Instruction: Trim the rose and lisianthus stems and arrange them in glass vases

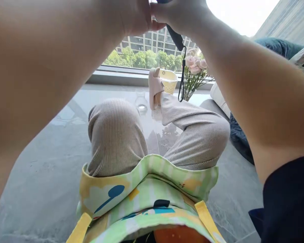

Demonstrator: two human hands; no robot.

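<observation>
- Both hands are raised at the top center of the frame: the left hand (128, 18) and the right hand (178, 13), touching each other.
- A black device (176, 37) slants down from them, its upper end cut off by the frame edge. Its black strap (182, 76) hangs down to the right of center.
- The right hand's fingers (190, 13) are closed around the device's upper end. The left hand's fingers (157, 25) are together beside it; whether they grip it, I cannot tell.
- Below the hands, at center, are crossed legs in ribbed beige trousers (116, 138), with a pink slipper (154, 87) on the raised foot.
- A green-and-yellow bag (147, 189) lies across the lap, bottom center.
- Beyond the knees stand a glass bottle (141, 103), a yellow basket (169, 81) and pink roses (194, 64) on a glass bench (152, 133).
- A dark blue cushion (239, 138) sits on the stone floor (40, 179), right of the bench.
</observation>
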